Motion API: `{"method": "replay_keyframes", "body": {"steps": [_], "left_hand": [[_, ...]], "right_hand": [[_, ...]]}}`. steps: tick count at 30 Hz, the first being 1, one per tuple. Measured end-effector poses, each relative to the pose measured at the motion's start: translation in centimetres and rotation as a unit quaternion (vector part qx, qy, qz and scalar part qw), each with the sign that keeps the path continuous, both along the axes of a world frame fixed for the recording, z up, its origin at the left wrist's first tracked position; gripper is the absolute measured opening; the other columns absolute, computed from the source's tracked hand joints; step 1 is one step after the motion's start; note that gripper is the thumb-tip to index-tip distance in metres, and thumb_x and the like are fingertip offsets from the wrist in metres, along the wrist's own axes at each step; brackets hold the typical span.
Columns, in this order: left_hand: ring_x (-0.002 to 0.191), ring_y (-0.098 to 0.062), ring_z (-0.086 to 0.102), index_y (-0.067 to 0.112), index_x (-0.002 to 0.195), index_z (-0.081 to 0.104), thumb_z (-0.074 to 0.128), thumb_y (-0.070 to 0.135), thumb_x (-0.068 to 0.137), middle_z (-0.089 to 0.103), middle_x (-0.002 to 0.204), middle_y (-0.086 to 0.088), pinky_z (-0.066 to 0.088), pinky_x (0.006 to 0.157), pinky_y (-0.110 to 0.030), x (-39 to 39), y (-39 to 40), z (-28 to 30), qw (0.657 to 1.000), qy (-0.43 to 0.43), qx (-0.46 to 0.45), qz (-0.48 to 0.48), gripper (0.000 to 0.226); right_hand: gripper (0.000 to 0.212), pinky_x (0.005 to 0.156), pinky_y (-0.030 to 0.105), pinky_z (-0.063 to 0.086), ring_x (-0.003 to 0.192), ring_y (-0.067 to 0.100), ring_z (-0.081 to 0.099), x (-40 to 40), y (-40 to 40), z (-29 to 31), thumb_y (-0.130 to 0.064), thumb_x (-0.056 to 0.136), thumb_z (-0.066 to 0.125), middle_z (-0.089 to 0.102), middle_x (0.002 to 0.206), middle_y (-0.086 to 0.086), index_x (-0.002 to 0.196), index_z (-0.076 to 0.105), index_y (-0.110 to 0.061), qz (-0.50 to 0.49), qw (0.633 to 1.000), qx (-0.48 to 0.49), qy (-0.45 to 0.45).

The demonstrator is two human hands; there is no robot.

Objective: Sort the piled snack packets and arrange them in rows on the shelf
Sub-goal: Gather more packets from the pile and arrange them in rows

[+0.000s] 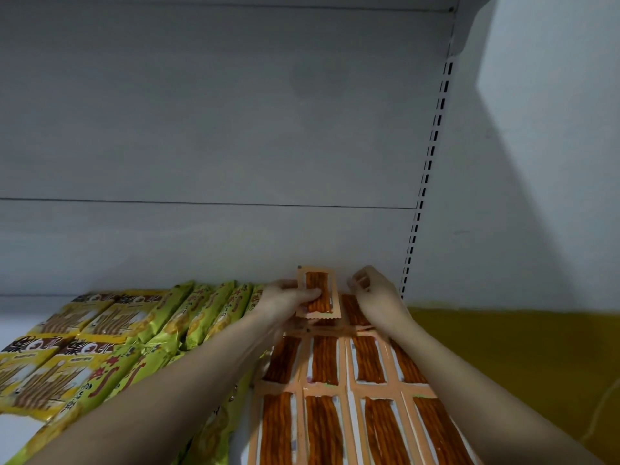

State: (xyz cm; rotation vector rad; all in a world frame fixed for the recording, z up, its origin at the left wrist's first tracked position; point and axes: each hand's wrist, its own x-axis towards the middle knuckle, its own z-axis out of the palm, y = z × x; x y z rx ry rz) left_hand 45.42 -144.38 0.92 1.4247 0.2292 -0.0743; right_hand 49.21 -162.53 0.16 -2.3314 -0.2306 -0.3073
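My left hand (288,298) grips an orange snack-stick packet (318,292), tilted up against the shelf's back wall. Just right of it, my right hand (375,293) hovers with curled fingers over another orange packet (354,312) at the back; whether it touches or pinches anything I cannot tell. Rows of orange packets (349,397) lie flat in front, between my forearms. Green packets (201,313) stand in rows to the left. Yellow-and-brown packets (77,330) lie at the far left.
The white shelf back panel (218,146) rises behind the packets. A slotted upright (426,176) runs along the right side. A yellow surface (520,357) lies beyond the shelf's right end. The upper shelf's bracket (466,25) sits top right.
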Motion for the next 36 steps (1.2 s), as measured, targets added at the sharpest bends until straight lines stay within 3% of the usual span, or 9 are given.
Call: {"method": "replay_keyframes", "body": {"steps": [2,5,8,10,12,16,20,30,36], "left_hand": [[0.074,-0.028,0.075,-0.002,0.118,0.060,0.076,0.004,0.085,0.075,0.096,-0.021,0.059,0.057,-0.034,0.3,-0.6,0.2,1.000,-0.004,-0.012,-0.002,0.037],[0.072,-0.024,0.074,-0.003,0.122,0.060,0.076,0.007,0.085,0.074,0.095,-0.019,0.057,0.056,-0.032,0.5,-1.9,0.2,1.000,-0.014,-0.002,-0.019,0.042],[0.078,-0.026,0.072,-0.002,0.117,0.063,0.064,0.008,0.094,0.071,0.092,-0.019,0.062,0.068,-0.039,0.7,-2.9,0.1,0.999,-0.018,0.015,-0.043,0.025],[0.096,-0.033,0.069,0.005,0.107,0.068,0.058,0.011,0.097,0.070,0.105,-0.021,0.060,0.085,-0.045,0.6,-3.3,0.5,0.994,-0.030,0.094,-0.045,0.015],[0.103,-0.028,0.063,0.011,0.112,0.065,0.056,0.016,0.098,0.066,0.109,-0.011,0.058,0.083,-0.037,0.6,-2.8,0.8,0.961,-0.060,0.260,-0.065,0.017],[0.100,-0.028,0.061,0.004,0.113,0.064,0.056,0.011,0.093,0.065,0.105,-0.012,0.047,0.080,-0.031,0.7,-1.1,0.2,0.867,-0.085,0.476,-0.119,0.023],[0.106,-0.030,0.061,0.011,0.099,0.060,0.057,0.017,0.092,0.065,0.112,-0.015,0.046,0.084,-0.031,0.8,-0.1,-1.0,0.814,-0.068,0.556,-0.154,0.010],[0.107,-0.025,0.060,0.009,0.113,0.063,0.054,0.033,0.097,0.065,0.121,-0.010,0.045,0.085,-0.029,1.5,0.3,-2.0,0.780,-0.019,0.602,-0.171,0.030],[0.122,-0.030,0.055,0.021,0.129,0.060,0.038,0.034,0.074,0.060,0.133,-0.005,0.051,0.094,-0.039,-0.4,0.0,0.4,0.720,-0.139,0.667,-0.131,0.061]], "right_hand": [[0.030,0.071,0.030,0.056,0.084,0.014,0.065,-1.2,0.7,1.8,-0.041,0.099,0.053,0.063,0.103,0.001,0.119,0.051,-0.018,0.056,0.990,0.111,0.067],[0.032,0.061,0.019,0.052,0.083,0.013,0.068,-2.1,0.8,2.6,-0.034,0.094,0.064,0.066,0.099,0.000,0.119,0.049,-0.023,0.096,0.981,0.145,0.086],[0.029,0.063,0.020,0.055,0.081,0.013,0.067,-1.5,-0.3,2.5,-0.019,0.094,0.067,0.067,0.097,0.002,0.118,0.052,-0.019,0.070,0.977,0.181,0.084],[0.025,0.065,0.022,0.055,0.081,0.014,0.068,-0.8,-1.5,2.5,-0.011,0.095,0.064,0.068,0.101,0.006,0.117,0.053,-0.018,0.038,0.975,0.203,0.086],[0.023,0.070,0.031,0.059,0.081,0.020,0.070,0.1,-3.2,2.2,-0.007,0.097,0.060,0.068,0.102,0.010,0.117,0.053,-0.016,-0.003,0.972,0.215,0.093],[0.025,0.079,0.049,0.060,0.088,0.037,0.069,1.8,-6.7,0.9,0.001,0.097,0.055,0.064,0.110,0.020,0.121,0.054,-0.007,-0.062,0.975,0.179,0.118],[0.025,0.062,0.034,0.057,0.081,0.031,0.068,2.2,-8.0,-0.4,0.001,0.098,0.053,0.063,0.103,0.017,0.123,0.054,-0.004,-0.081,0.978,0.133,0.138],[0.018,0.085,0.038,0.053,0.098,0.028,0.060,2.9,-6.7,-3.2,-0.021,0.098,0.056,0.048,0.121,0.009,0.113,0.062,-0.013,-0.110,0.982,-0.130,0.076],[0.019,0.064,0.026,0.046,0.079,0.017,0.057,1.8,-5.0,-0.5,-0.020,0.102,0.044,0.058,0.112,0.004,0.109,0.061,-0.016,-0.039,0.995,-0.095,0.012]]}}
